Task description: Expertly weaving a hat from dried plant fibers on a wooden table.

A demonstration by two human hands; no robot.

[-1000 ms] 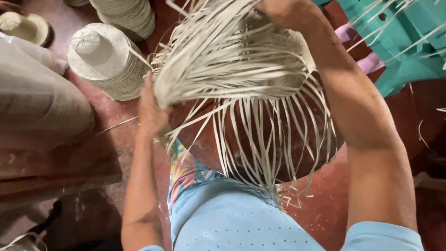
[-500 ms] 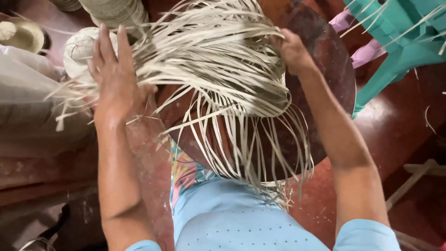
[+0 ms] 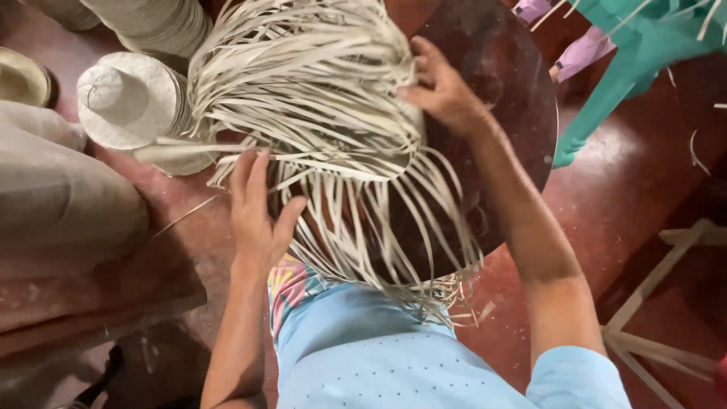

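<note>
A half-woven straw piece [image 3: 310, 98] with many long loose pale strands lies on a round dark wooden block [image 3: 492, 98] in front of me. My left hand [image 3: 257, 216] rests flat with fingers apart on the strands at the near left edge. At the right side my right hand [image 3: 439, 87] presses its fingers on the woven rim. Loose strands hang down over the block toward my lap.
A stack of finished pale straw hats [image 3: 129, 106] stands at the left, with another stack [image 3: 151, 23] behind it. A beige sack [image 3: 60, 204] lies at far left. A teal plastic chair [image 3: 644, 45] is at upper right, wooden slats [image 3: 666, 303] at lower right.
My left hand has dropped from the far left edge down to the near strands. The right hand has slid along the rim, and the straw piece has turned.
</note>
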